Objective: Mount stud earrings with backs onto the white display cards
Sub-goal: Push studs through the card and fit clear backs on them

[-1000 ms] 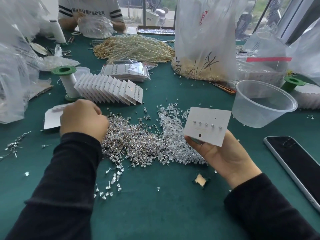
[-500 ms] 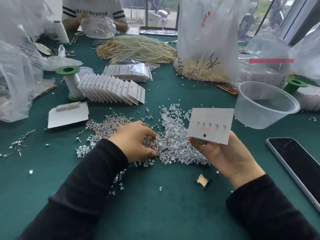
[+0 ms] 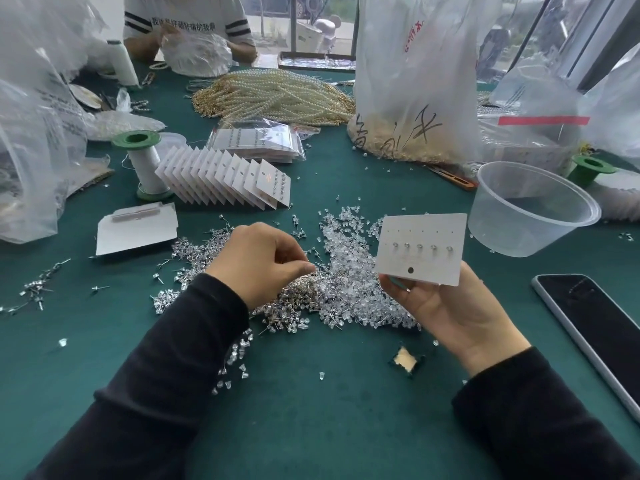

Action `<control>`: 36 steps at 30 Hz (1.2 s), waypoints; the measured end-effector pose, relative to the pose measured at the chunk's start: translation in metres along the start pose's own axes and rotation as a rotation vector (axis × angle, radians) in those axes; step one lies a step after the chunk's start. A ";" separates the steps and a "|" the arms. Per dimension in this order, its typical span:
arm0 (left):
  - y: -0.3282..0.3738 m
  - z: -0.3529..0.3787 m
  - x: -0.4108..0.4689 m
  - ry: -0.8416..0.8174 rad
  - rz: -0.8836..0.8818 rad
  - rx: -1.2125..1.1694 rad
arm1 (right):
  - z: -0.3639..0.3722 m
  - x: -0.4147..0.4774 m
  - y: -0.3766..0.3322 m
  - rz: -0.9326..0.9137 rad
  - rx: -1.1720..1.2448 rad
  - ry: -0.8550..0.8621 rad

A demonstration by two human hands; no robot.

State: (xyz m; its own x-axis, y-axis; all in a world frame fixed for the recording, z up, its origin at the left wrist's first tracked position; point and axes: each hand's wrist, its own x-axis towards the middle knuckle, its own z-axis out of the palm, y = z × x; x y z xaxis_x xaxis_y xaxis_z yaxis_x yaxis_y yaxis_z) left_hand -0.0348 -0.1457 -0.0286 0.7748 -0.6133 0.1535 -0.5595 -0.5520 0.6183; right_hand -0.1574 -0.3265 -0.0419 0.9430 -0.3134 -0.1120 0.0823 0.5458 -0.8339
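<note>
Plainly the right hand (image 3: 450, 317) grips the card (image 3: 424, 225) by its lower edge, face tilted up toward the head. That leaves the empty upper row of pin holes free for the other hand; the row below carries five mounted studs. The left hand (image 3: 263, 265) hovers over the studs (image 3: 294, 303), fingers curled and thumb tip pressed to forefinger. Whether a stud sits in that pinch I cannot tell. The card looks stiff, matte and white, with a round hole near its bottom edge. The loose studs are thin metal posts with small glinting heads, tangled in a heap. The backs (image 3: 349, 251) are clear little plastic nubs, heaped touching the studs, likely so both are within reach. The cloth (image 3: 311, 427) is green and napped, which probably stops small parts rolling
</note>
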 end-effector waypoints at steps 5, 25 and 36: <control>0.001 -0.001 0.000 0.021 -0.012 -0.026 | 0.001 -0.001 0.000 0.007 0.011 -0.011; 0.031 0.033 -0.008 0.428 0.277 -0.432 | 0.026 -0.003 0.014 0.054 0.090 -0.194; 0.032 0.033 -0.008 0.475 0.312 -0.371 | 0.025 -0.003 0.016 0.096 0.176 -0.175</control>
State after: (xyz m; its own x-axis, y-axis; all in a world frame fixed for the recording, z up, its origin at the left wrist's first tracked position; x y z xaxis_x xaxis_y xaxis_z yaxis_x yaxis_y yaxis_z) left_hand -0.0691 -0.1771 -0.0352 0.6861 -0.3505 0.6374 -0.7055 -0.1069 0.7006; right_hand -0.1511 -0.2975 -0.0411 0.9893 -0.1232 -0.0781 0.0304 0.6980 -0.7155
